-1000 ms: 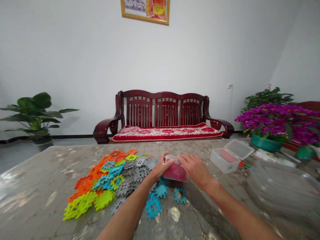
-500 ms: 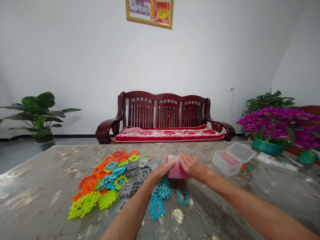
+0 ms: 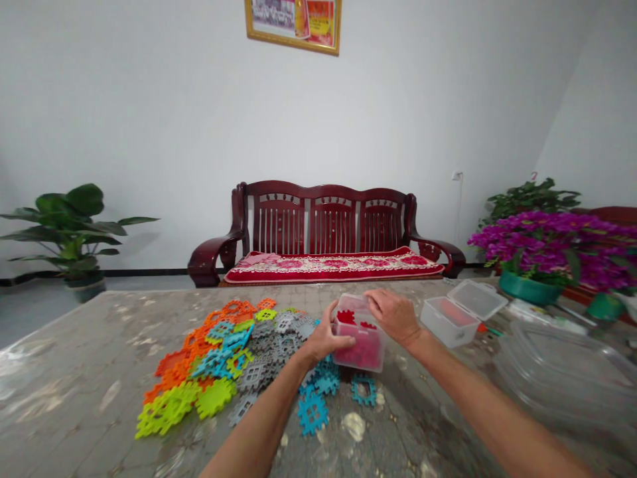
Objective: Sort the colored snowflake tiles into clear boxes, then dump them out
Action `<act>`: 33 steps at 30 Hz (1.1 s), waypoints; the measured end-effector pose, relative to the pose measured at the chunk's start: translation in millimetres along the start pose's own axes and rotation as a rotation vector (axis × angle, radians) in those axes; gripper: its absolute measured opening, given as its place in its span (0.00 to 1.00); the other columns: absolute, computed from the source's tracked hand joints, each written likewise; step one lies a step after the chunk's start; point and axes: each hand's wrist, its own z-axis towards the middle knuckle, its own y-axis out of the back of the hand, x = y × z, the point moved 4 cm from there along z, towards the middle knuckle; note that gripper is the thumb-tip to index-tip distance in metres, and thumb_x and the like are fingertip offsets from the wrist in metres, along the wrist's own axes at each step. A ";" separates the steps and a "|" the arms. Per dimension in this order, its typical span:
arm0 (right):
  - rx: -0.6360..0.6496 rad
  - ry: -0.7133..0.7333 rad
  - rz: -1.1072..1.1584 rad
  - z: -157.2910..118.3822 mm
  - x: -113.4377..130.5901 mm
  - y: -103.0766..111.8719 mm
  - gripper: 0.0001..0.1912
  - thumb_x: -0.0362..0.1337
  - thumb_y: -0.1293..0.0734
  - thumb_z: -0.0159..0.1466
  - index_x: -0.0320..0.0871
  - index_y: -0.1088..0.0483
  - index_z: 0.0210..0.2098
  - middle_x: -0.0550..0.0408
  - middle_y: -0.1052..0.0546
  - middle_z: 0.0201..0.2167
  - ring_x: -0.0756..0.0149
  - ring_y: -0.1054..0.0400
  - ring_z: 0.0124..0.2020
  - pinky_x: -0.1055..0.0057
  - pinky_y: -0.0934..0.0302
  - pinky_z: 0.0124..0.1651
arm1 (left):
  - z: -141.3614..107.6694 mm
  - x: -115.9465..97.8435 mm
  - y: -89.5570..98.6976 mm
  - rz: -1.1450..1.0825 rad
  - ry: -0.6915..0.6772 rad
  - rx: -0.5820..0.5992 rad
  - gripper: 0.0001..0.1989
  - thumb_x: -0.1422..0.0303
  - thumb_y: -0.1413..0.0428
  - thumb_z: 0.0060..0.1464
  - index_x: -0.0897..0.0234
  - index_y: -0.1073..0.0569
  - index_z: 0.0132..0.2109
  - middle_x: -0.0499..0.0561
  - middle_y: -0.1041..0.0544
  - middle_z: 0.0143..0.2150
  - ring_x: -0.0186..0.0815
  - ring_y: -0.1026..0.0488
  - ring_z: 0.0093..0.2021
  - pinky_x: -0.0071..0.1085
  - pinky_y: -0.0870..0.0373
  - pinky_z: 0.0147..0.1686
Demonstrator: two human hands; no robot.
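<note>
A clear plastic box [image 3: 359,350] with red toothed pieces [image 3: 347,317] inside is between my hands, its lid [image 3: 354,302] raised at the back. My left hand [image 3: 324,335] grips the left side of the box, thumb across its front. At the lid's right edge, the fingers of my right hand [image 3: 393,315] are closed on it. Left of the box lies a pile of toothed plastic pieces: orange [image 3: 198,337], lime green [image 3: 169,408], grey [image 3: 273,348] and blue [image 3: 312,411]. One blue square piece [image 3: 363,390] lies apart, just in front of the box.
A second clear box [image 3: 450,321] with its lid open stands to the right, something orange inside. Large clear lids or trays [image 3: 567,368] lie at the right. Purple flowers [image 3: 547,245] in a green pot stand behind them. A wooden bench [image 3: 331,222] is beyond the table [image 3: 74,345].
The box's lid has gone from closed to raised, showing the red pieces. My right hand has moved up and slightly right with the lid; my left thumb has shifted down to the box's front.
</note>
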 end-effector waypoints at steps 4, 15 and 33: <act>-0.044 -0.534 0.722 -10.8 -30.9 -12.9 0.22 0.40 0.30 0.57 0.48 0.27 0.52 0.50 0.22 0.51 0.54 0.30 0.54 0.58 0.37 0.55 | -9.5 -6.6 0.4 0.112 -0.146 0.076 0.69 0.64 0.25 0.29 0.60 0.56 0.73 0.63 0.39 0.67 0.56 0.39 0.65 0.44 0.35 0.60; -0.009 -0.904 1.246 -39.1 -34.0 -68.4 0.21 0.55 0.28 0.52 0.43 0.26 0.32 0.52 0.21 0.23 0.57 0.26 0.26 0.58 0.30 0.33 | -16.0 2.3 1.9 0.123 0.018 0.128 0.61 0.73 0.31 0.31 0.58 0.50 0.72 0.62 0.47 0.73 0.57 0.55 0.73 0.48 0.39 0.62; -0.367 -0.443 1.058 -3.5 23.5 -73.8 0.21 0.56 0.34 0.61 0.45 0.23 0.36 0.54 0.19 0.34 0.56 0.28 0.40 0.58 0.37 0.52 | 19.5 -17.3 14.6 -0.064 0.240 -0.273 0.26 0.51 0.36 0.49 0.62 0.27 0.50 0.57 0.18 0.43 0.45 0.22 0.40 0.34 0.27 0.34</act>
